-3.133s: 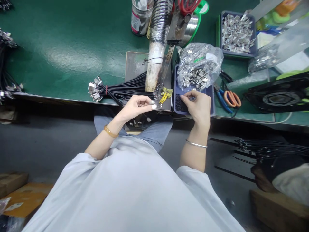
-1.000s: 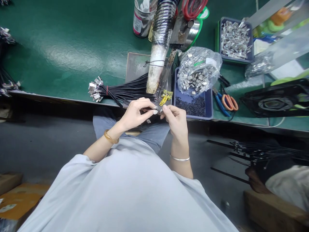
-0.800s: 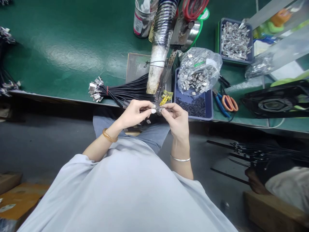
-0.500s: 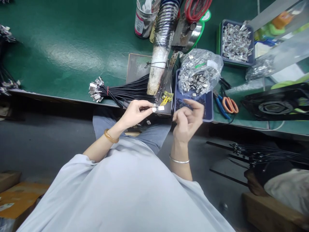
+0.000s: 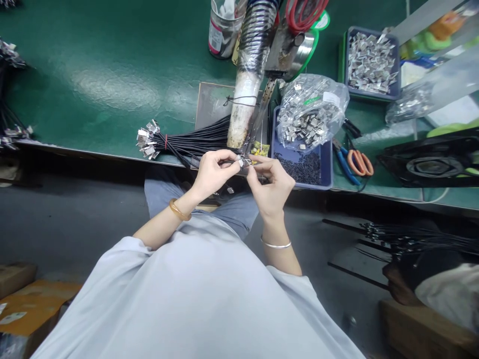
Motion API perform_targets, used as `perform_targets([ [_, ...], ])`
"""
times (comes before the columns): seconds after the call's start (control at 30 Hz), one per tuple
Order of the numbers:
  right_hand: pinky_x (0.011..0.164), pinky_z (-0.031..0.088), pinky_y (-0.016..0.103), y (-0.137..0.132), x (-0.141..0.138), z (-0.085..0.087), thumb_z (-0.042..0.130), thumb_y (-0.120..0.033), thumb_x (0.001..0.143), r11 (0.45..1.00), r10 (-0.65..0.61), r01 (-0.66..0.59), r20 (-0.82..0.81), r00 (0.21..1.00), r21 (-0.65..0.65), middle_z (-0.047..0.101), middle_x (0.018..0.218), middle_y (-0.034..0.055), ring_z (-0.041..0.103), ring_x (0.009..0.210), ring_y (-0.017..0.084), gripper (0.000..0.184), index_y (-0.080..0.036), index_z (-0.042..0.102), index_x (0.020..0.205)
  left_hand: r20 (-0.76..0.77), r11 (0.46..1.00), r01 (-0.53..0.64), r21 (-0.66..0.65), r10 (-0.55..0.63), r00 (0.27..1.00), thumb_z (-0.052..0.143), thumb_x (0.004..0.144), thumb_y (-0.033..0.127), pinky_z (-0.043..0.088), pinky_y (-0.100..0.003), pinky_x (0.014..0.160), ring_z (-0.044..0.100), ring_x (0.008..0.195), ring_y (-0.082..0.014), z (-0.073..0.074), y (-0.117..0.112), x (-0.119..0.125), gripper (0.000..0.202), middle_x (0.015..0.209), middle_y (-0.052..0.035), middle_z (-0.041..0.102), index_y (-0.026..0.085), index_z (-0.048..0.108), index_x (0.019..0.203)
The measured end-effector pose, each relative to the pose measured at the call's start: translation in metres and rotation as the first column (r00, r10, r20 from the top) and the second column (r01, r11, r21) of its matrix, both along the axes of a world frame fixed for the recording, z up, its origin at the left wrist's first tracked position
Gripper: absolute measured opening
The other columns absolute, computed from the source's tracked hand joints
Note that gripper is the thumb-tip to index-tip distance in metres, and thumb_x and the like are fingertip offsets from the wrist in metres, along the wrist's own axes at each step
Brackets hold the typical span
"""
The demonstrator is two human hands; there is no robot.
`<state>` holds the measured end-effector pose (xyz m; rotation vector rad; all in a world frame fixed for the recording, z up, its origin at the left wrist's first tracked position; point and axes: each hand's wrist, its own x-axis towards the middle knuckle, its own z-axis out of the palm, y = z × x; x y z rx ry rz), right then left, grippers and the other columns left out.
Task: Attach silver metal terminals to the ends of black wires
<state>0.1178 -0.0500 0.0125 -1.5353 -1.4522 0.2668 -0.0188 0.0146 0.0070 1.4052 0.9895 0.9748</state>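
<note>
My left hand (image 5: 212, 174) pinches a small silver metal connector (image 5: 245, 161) between thumb and forefinger at the table's front edge. From the right, my right hand (image 5: 273, 187) meets it, thumb and forefinger closed at the connector's other side; what lies between those fingertips is too small to make out. Behind my left hand lies a bundle of black cables (image 5: 198, 137) with silver connector ends, tied by a red band. A blue tray (image 5: 327, 169) of tiny black parts, with a plastic bag (image 5: 310, 112) of metal shells on it, stands beside my right hand.
A wrapped hose (image 5: 245, 99) comes down over the cables, next to a soldering stand with a wire spool (image 5: 305, 55). Orange-handled scissors (image 5: 359, 162), blue pliers (image 5: 345, 164), a bin of metal shells (image 5: 372, 62) and a black fan (image 5: 430, 162) are on the right.
My right hand has moved left from over the blue tray to the connector, its fingers closing there. My left hand has stayed almost in place.
</note>
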Motion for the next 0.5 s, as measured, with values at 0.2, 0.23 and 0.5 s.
perform_targets([
  [0.2,0.075,0.063,0.031,0.0053,0.0022,-0.0012,0.066,-0.021,0.084,0.999,0.025,-0.029,-0.112,0.993,-0.035,0.080,0.098,0.0049,0.077,0.089,0.019,0.010,-0.024,0.059,0.078,-0.006,0.999,-0.053,0.012,0.053,0.999,0.066,0.074,0.026,0.033,-0.021,0.052,0.040,0.054,-0.0067,0.0004,-0.0007,0.0041,0.015,0.061,0.0026,0.059,0.014,0.069,0.066],
  [0.23,0.074,0.063,0.031,0.0060,0.0025,-0.0012,0.066,-0.021,0.084,0.999,0.028,-0.033,-0.121,0.992,-0.036,0.080,0.098,0.0047,0.077,0.088,0.019,0.010,-0.024,0.059,0.078,-0.007,0.998,-0.059,0.021,0.059,0.998,0.066,0.075,0.025,0.034,-0.021,0.052,0.041,0.054,-0.0067,0.0000,-0.0009,0.0047,0.014,0.062,0.0024,0.060,0.014,0.068,0.066],
  [0.5,0.073,0.063,0.030,0.0111,0.0010,0.0046,0.067,-0.021,0.083,0.999,0.021,-0.024,-0.143,0.989,-0.022,0.079,0.094,0.0035,0.076,0.085,0.018,0.011,-0.024,0.060,0.076,0.037,0.984,-0.119,0.136,0.115,0.993,0.064,0.078,0.026,0.035,-0.021,0.052,0.044,0.057,-0.0076,-0.0017,-0.0046,0.0077,0.016,0.068,0.0005,0.061,0.015,0.068,0.067],
])
